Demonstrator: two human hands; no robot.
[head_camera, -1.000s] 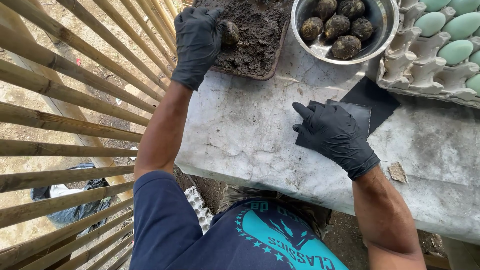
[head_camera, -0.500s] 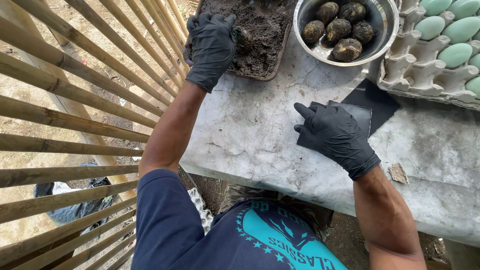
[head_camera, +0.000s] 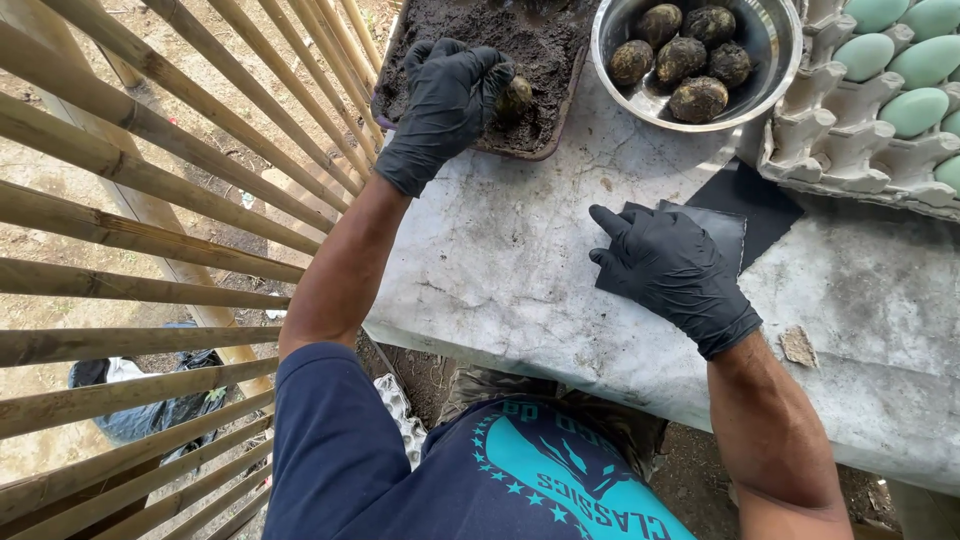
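The left hand (head_camera: 440, 100) curls around 1 mud-coated egg (head_camera: 514, 98) in the mud tray (head_camera: 560, 120), left of the steel bowl (head_camera: 770, 80). Below the bowl, the right hand (head_camera: 675, 270) presses flat, fingers spread, on black sheets (head_camera: 755, 205).

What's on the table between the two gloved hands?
Nothing: in the head view, only bare, stained grey table top lies between the left hand, on a mud-coated egg, and the right hand, resting on black sheets.

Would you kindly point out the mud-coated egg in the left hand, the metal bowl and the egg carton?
mud-coated egg (head_camera: 516, 97), head view, exposed side.
metal bowl (head_camera: 775, 62), head view, right inner wall.
egg carton (head_camera: 820, 150), head view, empty cups.
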